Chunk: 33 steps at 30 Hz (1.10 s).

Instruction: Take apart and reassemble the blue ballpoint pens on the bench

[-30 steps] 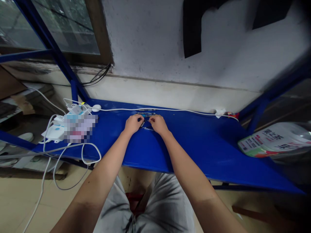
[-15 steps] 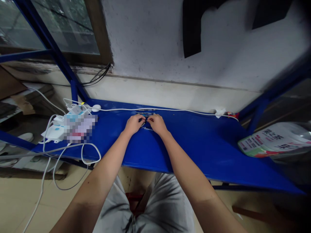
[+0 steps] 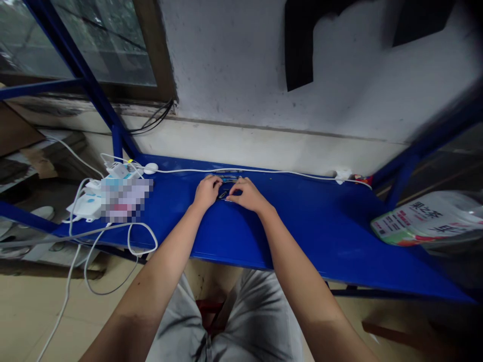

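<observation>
Both hands work close together over several thin, pen-like sticks (image 3: 229,179) lying on the blue tabletop (image 3: 302,231). My left hand (image 3: 206,193) rests on the table left of them. Its fingers are curled with thumb and forefinger close together, and anything between them is too small to make out. From the right, my right hand (image 3: 247,195) pinches thumb and forefinger at the end of a thin silvery stick (image 3: 227,200) at the near side of the group. A small dark piece (image 3: 223,194) lies between the hands.
White power strips and plugs (image 3: 88,201) sit at the left, with a blurred-out item (image 3: 126,198) beside them. A white cable (image 3: 196,171) runs along the back edge. At the right a large plastic bottle (image 3: 426,218) lies tilted. Crumpled white paper (image 3: 342,176) is at the back right.
My right fingertips have moved slightly nearer me, from beside the left fingertips to the near silvery stick. The gap between the hands is wider. My left hand has barely moved.
</observation>
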Motion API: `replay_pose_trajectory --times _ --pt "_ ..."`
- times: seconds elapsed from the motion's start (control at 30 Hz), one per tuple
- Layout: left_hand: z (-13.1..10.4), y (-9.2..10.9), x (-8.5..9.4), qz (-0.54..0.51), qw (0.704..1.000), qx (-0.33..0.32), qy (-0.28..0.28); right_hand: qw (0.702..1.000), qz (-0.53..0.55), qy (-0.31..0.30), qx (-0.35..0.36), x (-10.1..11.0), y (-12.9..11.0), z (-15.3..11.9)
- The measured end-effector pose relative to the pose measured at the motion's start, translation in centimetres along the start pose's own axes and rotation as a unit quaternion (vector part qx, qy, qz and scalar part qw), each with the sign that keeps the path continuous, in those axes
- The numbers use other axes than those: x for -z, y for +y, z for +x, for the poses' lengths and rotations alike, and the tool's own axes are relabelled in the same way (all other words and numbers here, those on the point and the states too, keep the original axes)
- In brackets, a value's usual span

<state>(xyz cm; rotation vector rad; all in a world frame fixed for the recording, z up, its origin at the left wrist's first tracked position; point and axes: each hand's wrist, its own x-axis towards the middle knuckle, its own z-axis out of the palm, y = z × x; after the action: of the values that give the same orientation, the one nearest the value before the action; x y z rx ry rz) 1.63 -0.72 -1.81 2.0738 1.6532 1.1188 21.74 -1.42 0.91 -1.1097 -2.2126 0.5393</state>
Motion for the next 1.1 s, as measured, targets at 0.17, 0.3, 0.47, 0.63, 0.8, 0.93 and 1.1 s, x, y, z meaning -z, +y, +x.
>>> replay_pose_trajectory --times 0.17,0.3,0.47,0.63,0.8,0.93,1.1 --pt "-0.1 -0.2 -0.2 -0.003 1.0 0.004 0.007 0.996 -0.044 -0.08 0.016 -0.1 -0.7 -0.6" --pt "0.0 -0.3 -0.2 -0.007 1.0 -0.003 0.005 0.994 -0.061 -0.086 0.021 -0.4 -0.7 -0.5" --pt "0.0 -0.1 -0.1 -0.003 1.0 0.003 -0.004 0.997 -0.057 -0.045 0.035 0.1 -0.7 -0.4" --pt "0.0 0.0 -0.2 -0.013 0.999 -0.03 -0.013 0.994 -0.071 0.067 -0.041 0.8 0.4 -0.1" --pt "-0.1 0.0 -0.5 -0.02 0.998 -0.065 -0.007 0.992 -0.098 0.074 -0.035 0.5 1.3 0.2" --pt "-0.1 -0.1 -0.9 -0.039 0.995 -0.093 -0.012 0.992 -0.103 0.068 -0.021 0.0 1.3 0.4" --pt "0.1 0.1 -1.3 -0.107 0.992 -0.062 -0.033 0.993 -0.103 0.061 -0.02 -0.5 1.2 0.5"
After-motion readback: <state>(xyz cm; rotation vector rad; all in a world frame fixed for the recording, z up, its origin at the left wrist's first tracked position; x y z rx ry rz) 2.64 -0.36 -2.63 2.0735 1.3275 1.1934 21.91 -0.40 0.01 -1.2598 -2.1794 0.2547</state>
